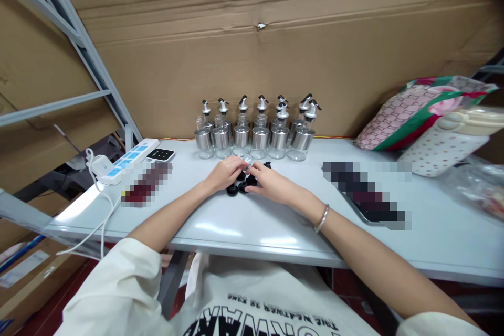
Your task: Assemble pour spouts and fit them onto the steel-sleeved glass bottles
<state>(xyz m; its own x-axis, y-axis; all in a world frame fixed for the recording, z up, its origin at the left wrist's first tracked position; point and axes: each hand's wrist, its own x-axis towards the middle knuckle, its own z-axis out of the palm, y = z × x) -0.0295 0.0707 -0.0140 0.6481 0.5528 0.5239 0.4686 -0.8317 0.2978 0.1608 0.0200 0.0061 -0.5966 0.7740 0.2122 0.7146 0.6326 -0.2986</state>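
Observation:
My left hand (227, 172) and my right hand (268, 181) meet at the middle of the table, fingers closed around a small silvery, clear-looking piece (247, 160). Its exact shape is too small to tell. Several black parts (232, 189) lie on the table under and between my hands, partly hidden by them. Just beyond, glass bottles with metal sleeves (260, 139) stand in two rows. Those at the back carry silver and black pourer tops (262, 102); most at the front have bare necks, while the two rightmost seem to have tops.
A white power strip (129, 160) with cables and a small black-faced device (160, 155) are at the left. To the right are a blurred-out dark item (362, 194), a dotted white flask (443, 147), a patterned bag (405, 115) and clear plastic (480, 186). Cardboard (220, 58) stands behind.

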